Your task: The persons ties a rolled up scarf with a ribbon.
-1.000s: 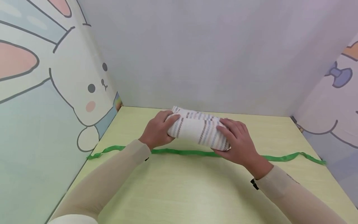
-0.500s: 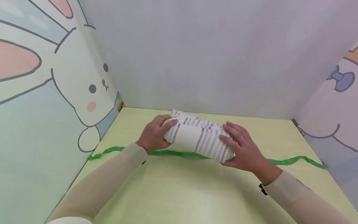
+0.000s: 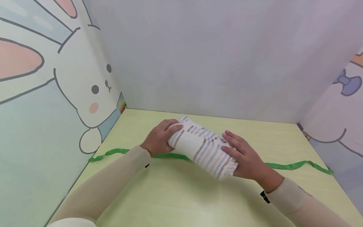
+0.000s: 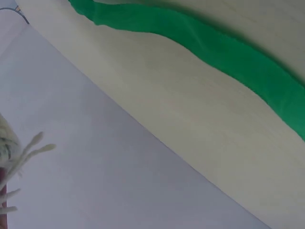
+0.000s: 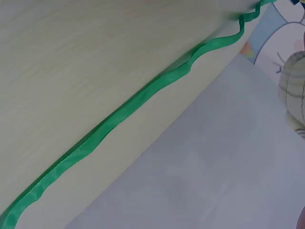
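Note:
A folded or rolled striped cloth (image 3: 195, 148), white with blue, pink and brown bands, is held above the table and slants down to the right. Its left end is gripped by my left hand (image 3: 160, 137), thumb on the near side. My right hand (image 3: 250, 162) is at the lower right end, index fingertip on the upper face; the thumb is hidden behind the cloth, and the other visible fingertips reach past its far edge. White fringe (image 4: 28, 155) hangs at the left edge of the left wrist view. The right wrist view catches a checked part of the cloth (image 5: 293, 93).
A wavy green ribbon (image 3: 292, 165) runs across the pale yellow table (image 3: 181, 195) behind and below the cloth. Beyond the table stands a plain grey-white back wall (image 3: 204, 63). Side walls carry cartoon drawings, a rabbit (image 3: 82, 91) at the left.
The cloth's right end has swung down and nearer, making it slant more. My right hand has lowered, its fingers looser on the cloth. My left hand keeps its grip nearly in place.

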The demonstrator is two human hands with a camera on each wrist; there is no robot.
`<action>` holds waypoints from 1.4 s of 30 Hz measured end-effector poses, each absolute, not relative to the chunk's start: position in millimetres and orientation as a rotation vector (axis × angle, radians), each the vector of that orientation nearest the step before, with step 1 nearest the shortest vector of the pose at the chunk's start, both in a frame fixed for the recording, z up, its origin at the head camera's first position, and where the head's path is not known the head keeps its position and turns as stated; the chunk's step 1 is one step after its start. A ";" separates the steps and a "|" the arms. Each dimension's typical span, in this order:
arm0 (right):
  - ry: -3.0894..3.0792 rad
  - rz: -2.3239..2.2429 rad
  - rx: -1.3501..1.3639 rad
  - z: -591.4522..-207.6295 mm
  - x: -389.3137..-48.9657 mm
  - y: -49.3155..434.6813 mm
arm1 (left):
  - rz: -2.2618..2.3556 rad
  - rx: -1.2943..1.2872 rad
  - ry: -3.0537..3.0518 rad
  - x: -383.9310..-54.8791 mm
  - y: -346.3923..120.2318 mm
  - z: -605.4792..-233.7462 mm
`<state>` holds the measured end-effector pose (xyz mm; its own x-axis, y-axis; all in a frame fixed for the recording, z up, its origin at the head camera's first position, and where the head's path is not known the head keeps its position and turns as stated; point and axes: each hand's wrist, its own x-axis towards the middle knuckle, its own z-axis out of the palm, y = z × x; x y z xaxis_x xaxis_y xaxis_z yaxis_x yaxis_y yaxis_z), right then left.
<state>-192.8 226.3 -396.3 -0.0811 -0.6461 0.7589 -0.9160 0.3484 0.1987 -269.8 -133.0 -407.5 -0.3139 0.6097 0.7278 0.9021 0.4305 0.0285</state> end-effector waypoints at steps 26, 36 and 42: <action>-1.853 0.380 1.338 -415.3 -163.2 215.5 | -0.238 -1.269 -2.164 -286.0 -108.4 -412.6; -1.825 0.412 1.298 -418.7 -157.1 216.4 | -0.219 -1.362 -2.113 -284.1 -87.8 -414.7; -1.849 0.422 1.289 -424.2 -152.0 214.2 | -0.299 -1.440 -2.146 -280.6 -83.9 -419.1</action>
<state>-152.0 214.2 -424.2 -0.1364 -0.6147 0.7769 -0.8908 0.4192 0.1752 -280.6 -83.9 -419.1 -0.2888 0.7892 0.5420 0.9074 0.4062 -0.1080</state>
